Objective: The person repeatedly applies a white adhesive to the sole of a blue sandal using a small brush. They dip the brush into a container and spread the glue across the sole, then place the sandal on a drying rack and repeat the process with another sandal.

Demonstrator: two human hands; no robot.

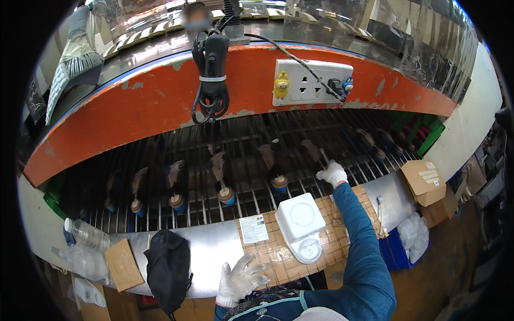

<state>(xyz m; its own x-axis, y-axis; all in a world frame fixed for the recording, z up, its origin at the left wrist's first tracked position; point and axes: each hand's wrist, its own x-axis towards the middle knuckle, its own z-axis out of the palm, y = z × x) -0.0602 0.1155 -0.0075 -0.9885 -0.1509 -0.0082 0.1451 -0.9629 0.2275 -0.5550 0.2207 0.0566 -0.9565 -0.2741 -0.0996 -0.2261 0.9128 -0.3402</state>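
My right hand (333, 174), in a white glove, reaches out over the metal rollers (251, 206). Its fingers are closed at the near end of a dark shoe-shaped piece (310, 150); a thin pale rod shows just above them. The glove hides that near end. Similar pieces (218, 166) lie in a row along the rollers, with tan-and-blue round ends toward me. My left hand (241, 279), also white-gloved, is open with fingers spread, by the near left edge of the woven mat (278, 267). A white plastic container with a round part (301, 216) stands on this mat.
A printed card (254, 229) lies beside the container. Leftward are a black bag (168, 265), cardboard (125, 265) and clear bottles (88, 234). Rightward are a cardboard box (423, 182) and a blue bin (393, 251). An orange beam (155, 99) with sockets and cables spans the far side.
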